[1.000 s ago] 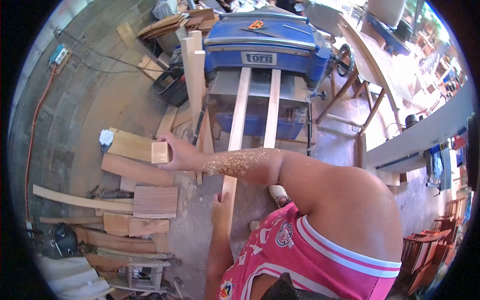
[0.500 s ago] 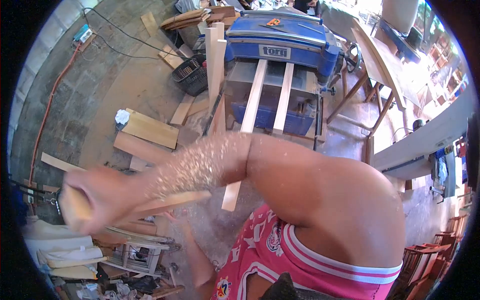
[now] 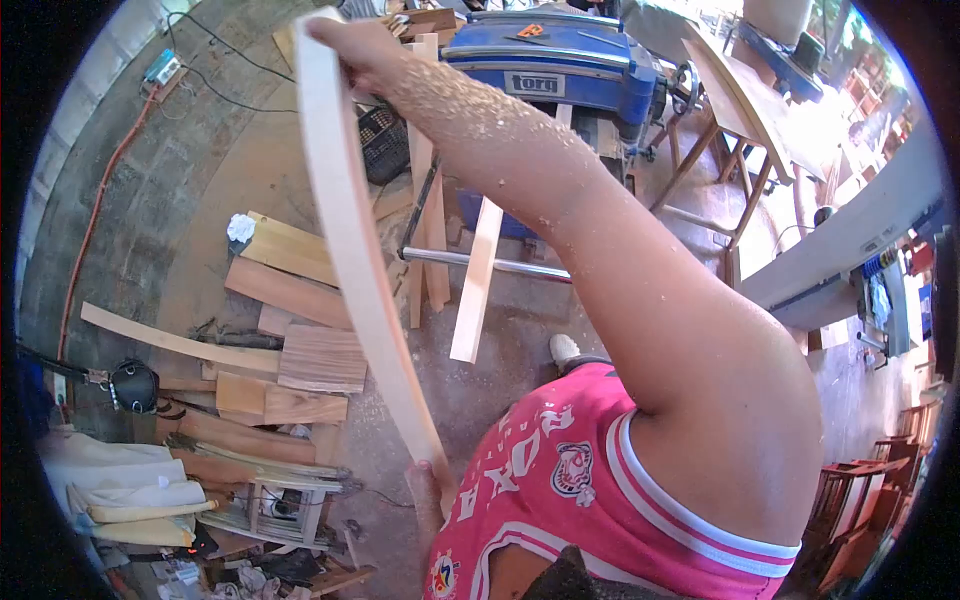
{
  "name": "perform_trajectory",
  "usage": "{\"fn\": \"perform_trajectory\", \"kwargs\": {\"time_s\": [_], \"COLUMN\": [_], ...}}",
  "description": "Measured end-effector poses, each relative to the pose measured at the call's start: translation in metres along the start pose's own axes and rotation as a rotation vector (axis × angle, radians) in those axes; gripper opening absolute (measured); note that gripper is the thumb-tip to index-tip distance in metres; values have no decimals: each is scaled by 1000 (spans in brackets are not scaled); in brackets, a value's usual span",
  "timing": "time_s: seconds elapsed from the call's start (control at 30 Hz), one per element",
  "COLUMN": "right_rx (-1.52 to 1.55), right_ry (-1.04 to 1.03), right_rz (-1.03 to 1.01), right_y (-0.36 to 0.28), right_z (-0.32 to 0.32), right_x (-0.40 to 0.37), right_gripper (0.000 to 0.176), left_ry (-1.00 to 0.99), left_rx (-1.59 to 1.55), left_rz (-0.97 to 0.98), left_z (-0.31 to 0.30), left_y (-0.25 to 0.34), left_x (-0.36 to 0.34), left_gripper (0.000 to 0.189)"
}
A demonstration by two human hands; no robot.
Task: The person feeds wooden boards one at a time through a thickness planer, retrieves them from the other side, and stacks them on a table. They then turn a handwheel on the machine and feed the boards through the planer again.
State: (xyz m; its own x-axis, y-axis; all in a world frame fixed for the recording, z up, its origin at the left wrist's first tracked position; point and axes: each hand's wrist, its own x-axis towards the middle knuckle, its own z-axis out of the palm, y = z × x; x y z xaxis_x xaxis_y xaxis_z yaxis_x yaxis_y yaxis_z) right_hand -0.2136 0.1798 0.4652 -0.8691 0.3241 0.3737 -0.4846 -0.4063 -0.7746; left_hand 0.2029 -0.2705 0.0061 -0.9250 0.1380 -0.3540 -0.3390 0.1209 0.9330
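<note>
Across the head view, we're gripping a long wood strip [image 3: 350, 220] at its far end, right hand [image 3: 368, 52]; left hand [image 3: 426, 485] is touching the near end, grip unclear. Strip is slanting left of the blue machine [image 3: 590, 60]; shorter-looking strip [image 3: 478, 285] is crossing a metal bar [image 3: 530, 268].

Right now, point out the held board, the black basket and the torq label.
Held board [image 3: 350, 235], head view: broad face.
Black basket [image 3: 389, 157], head view: latticed side.
Torq label [image 3: 534, 83], head view: middle of the lettering.
</note>
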Motion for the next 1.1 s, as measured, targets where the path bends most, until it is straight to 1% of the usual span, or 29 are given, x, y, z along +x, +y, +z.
{"fn": "perform_trajectory", "kwargs": {"time_s": [0.03, 0.1, 0.13, 0.17, 0.2, 0.23, 0.3, 0.33, 0.4, 0.47, 0.5, 0.57, 0.6, 0.63, 0.7, 0.73, 0.77, 0.8, 0.83, 0.87, 0.9, 0.97, 1.0, 1.03, 1.07, 1.1], "right_rx": [94, -109, -53, -170, -189, -192, -267, -257, -237, -128, -120, -159, -220, -224, -345, -410, -410, -390, -369, -446, -461, -611, -626, -632, -631, -635], "right_ry": [33, 101, 67, 74, 108, 112, 225, 245, 263, 317, 319, 446, 504, 509, 667, 683, 709, 694, 676, 732, 743, 906, 903, 914, 879, 837], "right_rz": [23, 204, 216, 297, 262, 352, 457, 449, 449, 550, 557, 580, 539, 533, 668, 719, 715, 710, 710, 772, 766, 741, 766, 774, 767, 751], "right_y": [14, 21, 71, 105, 114, 130, 190, 199, 205, 208, 219, 235, 219, 240, 311, 298, 304, 314, 326, 362, 358, 342, 337, 332, 327, 329], "right_z": [-27, -69, -99, -122, -127, -139, -164, -165, -169, -175, -179, -187, -181, -188, -207, -200, -200, -202, -198, -204, -195, -174, -171, -167, -162, -164], "right_x": [-4, -51, -50, -65, -97, -117, -135, -149, -167, -180, -184, -186, -192, -190, -186, -190, -195, -200, -207, -213, -215, -220, -218, -222, -221, -215], "right_gripper": [50, 46, 45, 45, 45, 45, 44, 45, 46, 49, 49, 55, 61, 61, 66, 67, 67, 69, 70, 73, 73, 79, 81, 81, 80, 80], "left_ry": [-2, 45, 49, 60, 73, 80, 75, 85, 64, 42, 11, 7, 1, -6, -146, -215, -289, -311, -330, -346, -363, -395, -409, -461, -508, -514], "left_rx": [6, 250, 256, 434, 610, 617, 741, 747, 811, 787, 753, 821, 875, 874, 728, 658, 588, 591, 569, 541, 507, 449, 449, 356, 264, 258], "left_rz": [-5, 64, 71, 17, -39, -37, -89, -89, -216, -239, -250, -294, -331, -325, -260, -237, -209, -206, -266, -326, -381, -498, -504, -507, -502, -497], "left_z": [8, 36, 39, 38, 41, 51, 70, 76, 84, 89, 94, 109, 118, 122, 110, 103, 98, 101, 105, 114, 126, 137, 134, 129, 124, 118], "left_y": [17, 78, 93, 105, 119, 142, 191, 201, 213, 212, 218, 237, 244, 239, 207, 189, 180, 180, 178, 178, 177, 177, 176, 175, 179, 175], "left_x": [-7, -11, -2, 6, 15, 20, 29, 38, 55, 74, 82, 98, 107, 123, 182, 205, 225, 243, 260, 276, 291, 308, 308, 303, 304, 311], "left_gripper": [59, 71, 71, 73, 76, 76, 78, 78, 78, 78, 79, 81, 83, 83, 87, 89, 92, 92, 92, 93, 93, 95, 95, 93, 92, 92]}}
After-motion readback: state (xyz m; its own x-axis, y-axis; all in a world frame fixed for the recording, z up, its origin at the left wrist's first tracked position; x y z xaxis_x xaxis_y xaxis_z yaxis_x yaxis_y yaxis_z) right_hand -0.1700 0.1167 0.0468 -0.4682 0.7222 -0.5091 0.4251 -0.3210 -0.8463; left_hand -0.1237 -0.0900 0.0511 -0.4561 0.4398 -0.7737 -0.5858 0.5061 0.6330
